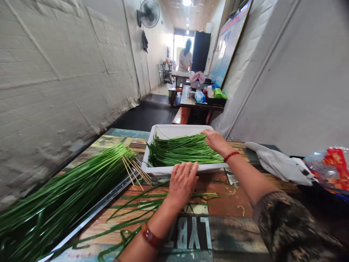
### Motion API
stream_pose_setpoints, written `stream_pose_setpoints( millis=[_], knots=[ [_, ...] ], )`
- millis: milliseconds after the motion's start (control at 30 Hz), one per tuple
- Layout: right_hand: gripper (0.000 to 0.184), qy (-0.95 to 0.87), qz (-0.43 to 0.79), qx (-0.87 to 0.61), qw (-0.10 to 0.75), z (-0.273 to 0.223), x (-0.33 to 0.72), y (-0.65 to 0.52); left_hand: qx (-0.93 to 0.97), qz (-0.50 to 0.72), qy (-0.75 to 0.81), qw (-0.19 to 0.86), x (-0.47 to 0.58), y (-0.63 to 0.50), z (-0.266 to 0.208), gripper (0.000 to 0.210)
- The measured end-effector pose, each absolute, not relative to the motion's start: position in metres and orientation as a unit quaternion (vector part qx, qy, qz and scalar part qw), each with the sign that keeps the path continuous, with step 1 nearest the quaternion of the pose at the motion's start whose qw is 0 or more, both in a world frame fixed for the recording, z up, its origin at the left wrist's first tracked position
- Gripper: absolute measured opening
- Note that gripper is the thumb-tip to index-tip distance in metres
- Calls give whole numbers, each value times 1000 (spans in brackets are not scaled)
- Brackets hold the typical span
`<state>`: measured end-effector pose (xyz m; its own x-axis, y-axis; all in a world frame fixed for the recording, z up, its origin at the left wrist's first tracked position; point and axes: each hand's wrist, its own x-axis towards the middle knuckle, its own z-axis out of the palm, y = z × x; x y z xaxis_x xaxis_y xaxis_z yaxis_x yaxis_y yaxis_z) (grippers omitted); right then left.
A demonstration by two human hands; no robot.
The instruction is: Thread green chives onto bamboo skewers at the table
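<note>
Green garlic chives lie in a white rectangular tray on the wooden table. My left hand is at the tray's near rim, fingers outstretched with the thumb apart; I see nothing held in it. At the tray's far right corner, my right hand reaches over the chive ends with its fingers extended; its fingertips are partly hidden. To the left, a large pile of chives rests on a metal tray, with thin wooden sticks at its end. Loose chives are scattered in front of the white tray.
A grey-white cloth and plastic-wrapped red packaging lie on the right. Beyond are another table with items on it, a bench and a standing person. Walls close in both sides; a fan hangs left.
</note>
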<state>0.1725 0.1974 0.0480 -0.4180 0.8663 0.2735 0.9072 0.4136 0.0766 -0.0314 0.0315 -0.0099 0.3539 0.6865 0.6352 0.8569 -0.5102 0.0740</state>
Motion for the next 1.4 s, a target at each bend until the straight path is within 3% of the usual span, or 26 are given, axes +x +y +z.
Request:
stream_pose_setpoints(
  millis=[133, 300, 567, 733, 1400],
  knots=[
    [50, -848, -110, -518, 17, 38, 160, 225, -814, -311, -470, 138, -33, 32, -13, 50],
    [45, -849, -118, -511, -68, 30, 152, 247, -815, -315, -466, 141, -35, 32, -16, 49],
    [39, -825, -132, -535, -126, 21, 151, 245, -820, -301, -463, 148, -37, 33, -18, 46],
    [19, -818, -152, -540, -125, 26, 148, 236, -823, -294, -461, 152, -38, 36, -17, 50],
    [22, -785, -207, -583, 29, 131, 165, 93, -839, -285, -447, 126, -48, 40, -11, 60]
  ],
)
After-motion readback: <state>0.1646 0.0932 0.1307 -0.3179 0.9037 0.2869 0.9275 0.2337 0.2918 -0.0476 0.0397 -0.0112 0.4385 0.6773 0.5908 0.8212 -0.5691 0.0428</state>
